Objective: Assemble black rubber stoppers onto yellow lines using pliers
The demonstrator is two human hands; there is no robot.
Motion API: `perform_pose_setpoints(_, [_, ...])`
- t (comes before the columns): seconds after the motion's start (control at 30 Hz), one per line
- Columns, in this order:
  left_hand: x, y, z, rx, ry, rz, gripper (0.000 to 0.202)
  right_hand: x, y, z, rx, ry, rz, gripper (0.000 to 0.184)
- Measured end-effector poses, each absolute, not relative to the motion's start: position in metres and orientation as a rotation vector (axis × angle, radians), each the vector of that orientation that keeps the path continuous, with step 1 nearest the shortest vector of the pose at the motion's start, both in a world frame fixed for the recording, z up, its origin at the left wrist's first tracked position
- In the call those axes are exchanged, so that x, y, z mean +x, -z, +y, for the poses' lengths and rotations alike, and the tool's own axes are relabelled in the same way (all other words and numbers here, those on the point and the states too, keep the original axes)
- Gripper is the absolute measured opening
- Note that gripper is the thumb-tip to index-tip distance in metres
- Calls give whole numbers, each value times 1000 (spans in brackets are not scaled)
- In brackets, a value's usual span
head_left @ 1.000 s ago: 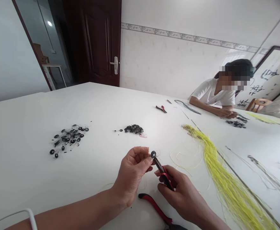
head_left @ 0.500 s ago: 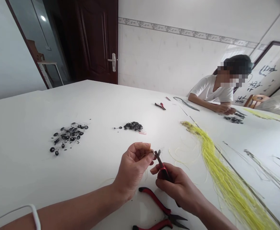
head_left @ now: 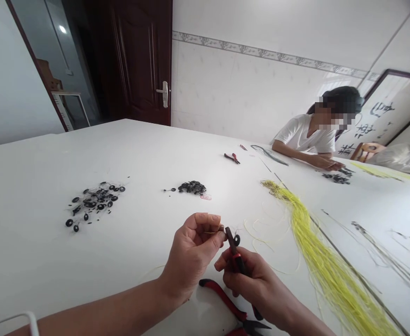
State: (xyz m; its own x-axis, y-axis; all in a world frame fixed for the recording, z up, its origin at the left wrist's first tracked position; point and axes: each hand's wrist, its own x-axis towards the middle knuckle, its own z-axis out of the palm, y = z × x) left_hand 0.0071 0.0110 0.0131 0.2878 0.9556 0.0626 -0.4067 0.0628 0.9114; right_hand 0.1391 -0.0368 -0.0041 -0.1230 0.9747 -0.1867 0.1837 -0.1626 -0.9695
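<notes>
My left hand is closed in a pinch on a thin yellow line. A small part at its fingertips is too tiny to name. In my right hand is a pair of pliers with red and black handles, its jaws pointing up beside the left fingertips. Right by those jaws hangs a small black ring-shaped piece; whether the jaws grip its line I cannot tell. Below my hands, a second pair of red-handled pliers lies on the white table, partly cut off by the frame's bottom edge.
Loose black ring pieces lie at left, with a denser black pile mid-table. A yellow line bundle stretches along the right. Farther back lie more pliers, and a co-worker sits by another black pile.
The view has shifted slightly. My hands stay close together at the pliers' tip, and the black ring piece beside the jaws has turned to show its round face.
</notes>
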Motion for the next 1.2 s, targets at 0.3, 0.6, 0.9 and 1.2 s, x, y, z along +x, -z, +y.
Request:
perform_pose_setpoints(0.3, [6, -16, 11, 1036, -1144, 619, 22, 137, -1, -36, -1351, -1451, -1250, 15])
perform_pose_setpoints(0.6, [6, -17, 11, 1073, -1138, 672, 19, 137, 4, -36, -1443, -1291, -1391, 16])
perform_pose_setpoints(0.9, [6, -17, 11, 1077, -1122, 644, 19, 139, 1, -38, -1408, -1405, -1313, 14])
perform_pose_setpoints(1.2, [5, -17, 10, 1148, -1145, 647, 20, 140, 0, -38, -1412, -1417, -1322, 13])
